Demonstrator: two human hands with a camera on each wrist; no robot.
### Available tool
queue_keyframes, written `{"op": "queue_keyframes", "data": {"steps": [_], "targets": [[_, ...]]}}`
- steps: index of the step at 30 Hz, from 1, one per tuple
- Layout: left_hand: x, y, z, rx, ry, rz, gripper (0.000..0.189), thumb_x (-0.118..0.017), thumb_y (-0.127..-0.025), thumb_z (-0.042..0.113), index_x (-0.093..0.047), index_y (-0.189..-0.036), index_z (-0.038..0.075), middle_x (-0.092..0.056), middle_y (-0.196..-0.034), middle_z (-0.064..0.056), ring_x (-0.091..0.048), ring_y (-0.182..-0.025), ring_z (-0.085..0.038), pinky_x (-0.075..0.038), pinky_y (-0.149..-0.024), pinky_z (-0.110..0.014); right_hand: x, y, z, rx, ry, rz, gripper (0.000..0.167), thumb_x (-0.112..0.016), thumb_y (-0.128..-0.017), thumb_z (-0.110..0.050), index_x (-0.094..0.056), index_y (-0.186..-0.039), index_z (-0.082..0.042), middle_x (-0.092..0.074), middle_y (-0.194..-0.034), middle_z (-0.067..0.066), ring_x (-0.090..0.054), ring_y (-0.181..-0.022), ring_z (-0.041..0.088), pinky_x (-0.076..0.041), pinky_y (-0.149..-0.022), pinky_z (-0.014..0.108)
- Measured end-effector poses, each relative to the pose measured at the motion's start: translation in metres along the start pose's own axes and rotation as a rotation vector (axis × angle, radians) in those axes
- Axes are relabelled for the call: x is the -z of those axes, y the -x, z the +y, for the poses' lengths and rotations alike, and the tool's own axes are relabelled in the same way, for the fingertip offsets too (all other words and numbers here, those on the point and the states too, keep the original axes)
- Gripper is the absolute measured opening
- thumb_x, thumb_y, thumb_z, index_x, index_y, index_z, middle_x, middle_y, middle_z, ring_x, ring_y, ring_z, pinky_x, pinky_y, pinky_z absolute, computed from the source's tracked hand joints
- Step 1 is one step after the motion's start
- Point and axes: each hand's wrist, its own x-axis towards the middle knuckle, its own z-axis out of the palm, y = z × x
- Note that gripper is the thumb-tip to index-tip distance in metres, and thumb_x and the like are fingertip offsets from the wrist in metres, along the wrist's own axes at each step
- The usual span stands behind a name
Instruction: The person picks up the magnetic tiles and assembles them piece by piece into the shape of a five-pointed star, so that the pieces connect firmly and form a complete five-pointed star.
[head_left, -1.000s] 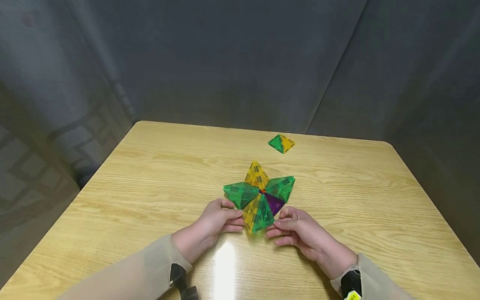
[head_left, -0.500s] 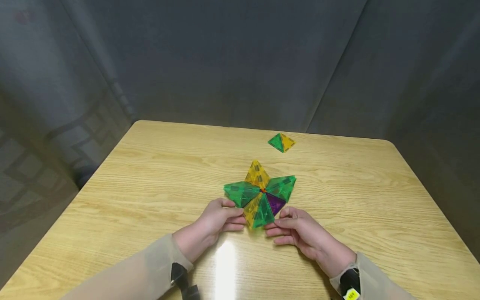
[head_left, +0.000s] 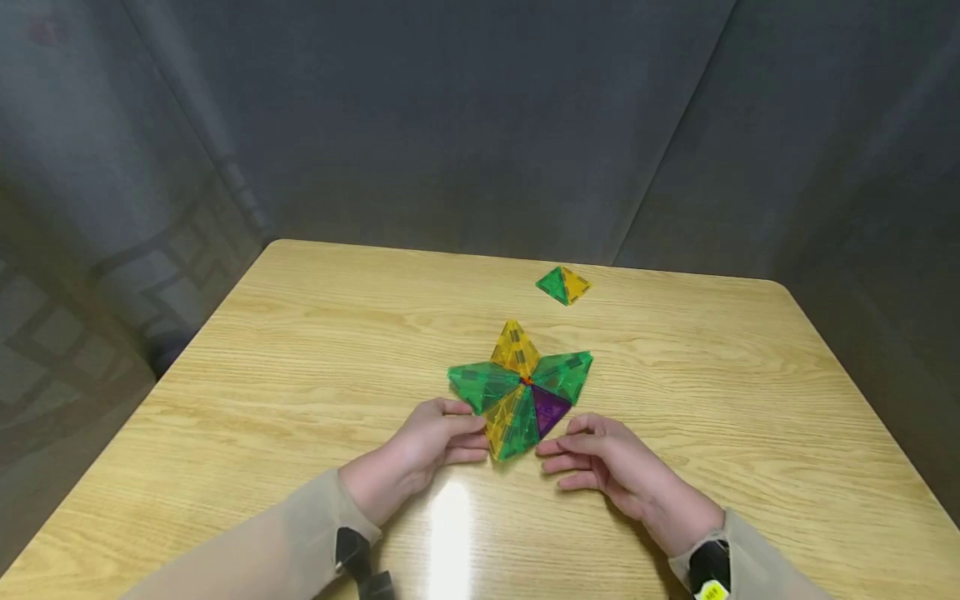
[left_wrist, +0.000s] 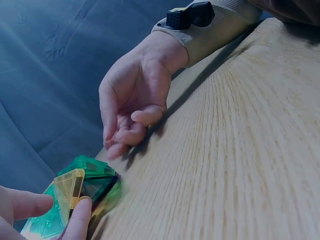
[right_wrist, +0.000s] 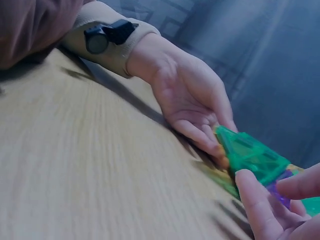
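Note:
A flat star of translucent green, yellow and purple magnetic tiles [head_left: 525,383] lies mid-table. Its near arm, a yellow and green piece [head_left: 513,429], stands raised off the wood. My left hand [head_left: 468,437] pinches that piece at its left edge; the left wrist view shows thumb and finger on either side of the yellow tile [left_wrist: 67,192]. My right hand [head_left: 558,450] rests on the table just right of the piece, fingers relaxed and loosely curled, holding nothing. The right wrist view shows the left fingers [right_wrist: 207,142] against the green tile [right_wrist: 250,152].
A small green and yellow tile pyramid [head_left: 564,285] sits alone near the far edge of the wooden table [head_left: 300,350]. Dark grey cloth hangs behind and on both sides of the table. Both sleeves lie over the near edge.
My right hand has let go of the near piece and drawn slightly back to the right. The left hand stays on it, and the piece sits a little lower.

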Motion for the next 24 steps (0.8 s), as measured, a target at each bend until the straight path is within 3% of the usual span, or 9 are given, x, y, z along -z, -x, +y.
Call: {"op": "queue_keyframes", "data": {"steps": [6, 8, 10, 13, 16, 19, 24], "targets": [[0.013, -0.004, 0.008, -0.031, -0.015, 0.008, 0.036, -0.06, -0.095, -0.001, -0.042, -0.124, -0.014, -0.064, -0.094, -0.019, -0.068, -0.075, -0.021, -0.06, -0.077, -0.039, 0.014, 0.001, -0.012, 0.08, 0.018, 0.138, 0.015, -0.047, -0.101, -0.004, -0.038, -0.112, 0.001, -0.067, -0.096, 0.012, -0.07, -0.082, 0.021, -0.06, -0.072, 0.036], [0.02, -0.006, 0.013, -0.043, -0.029, 0.02, 0.037, -0.059, -0.095, 0.001, -0.042, -0.125, -0.013, -0.064, -0.097, -0.018, -0.067, -0.078, -0.019, -0.059, -0.078, -0.038, 0.018, 0.0, -0.015, 0.095, 0.03, 0.191, 0.026, -0.048, -0.101, -0.004, -0.036, -0.122, 0.005, -0.064, -0.102, 0.013, -0.069, -0.083, 0.02, -0.06, -0.074, 0.036], [0.027, -0.008, 0.019, -0.057, -0.054, 0.024, 0.041, -0.057, -0.097, 0.005, -0.04, -0.13, -0.015, -0.062, -0.105, -0.02, -0.065, -0.085, -0.021, -0.059, -0.081, -0.037, 0.021, 0.0, -0.017, 0.107, 0.037, 0.204, 0.043, -0.048, -0.1, -0.003, -0.029, -0.138, 0.007, -0.058, -0.12, 0.019, -0.069, -0.091, 0.021, -0.059, -0.079, 0.036], [0.036, -0.011, 0.029, -0.082, -0.083, 0.026, 0.048, -0.052, -0.1, 0.01, -0.035, -0.136, -0.016, -0.057, -0.12, -0.028, -0.062, -0.102, -0.03, -0.057, -0.085, -0.036, 0.024, -0.002, -0.018, 0.122, 0.027, 0.134, 0.067, -0.045, -0.098, 0.001, -0.01, -0.155, 0.0, -0.032, -0.151, 0.024, -0.063, -0.111, 0.026, -0.055, -0.09, 0.04], [0.042, -0.014, 0.038, -0.097, -0.114, 0.008, 0.052, -0.047, -0.102, 0.013, -0.031, -0.141, -0.017, -0.05, -0.131, -0.035, -0.054, -0.119, -0.038, -0.054, -0.091, -0.036, 0.024, -0.003, -0.016, 0.128, -0.007, 0.029, 0.079, -0.044, -0.096, 0.005, 0.003, -0.158, -0.006, -0.013, -0.16, 0.023, -0.056, -0.123, 0.029, -0.05, -0.097, 0.042], [0.044, -0.017, 0.044, -0.1, -0.14, -0.006, 0.054, -0.046, -0.103, 0.016, -0.029, -0.143, -0.015, -0.046, -0.138, -0.034, -0.047, -0.128, -0.04, -0.052, -0.094, -0.035, 0.021, -0.004, -0.012, 0.118, -0.016, -0.015, 0.081, -0.044, -0.096, 0.004, 0.009, -0.156, -0.004, -0.015, -0.158, 0.029, -0.057, -0.121, 0.029, -0.05, -0.098, 0.041], [0.047, -0.019, 0.05, -0.102, -0.164, -0.038, 0.055, -0.044, -0.104, 0.019, -0.027, -0.145, -0.013, -0.043, -0.141, -0.033, -0.043, -0.132, -0.04, -0.048, -0.099, -0.039, 0.017, -0.004, -0.008, 0.097, 0.028, 0.008, 0.08, -0.045, -0.097, 0.002, 0.011, -0.154, 0.002, -0.037, -0.146, 0.032, -0.064, -0.109, 0.027, -0.054, -0.092, 0.038]]}}
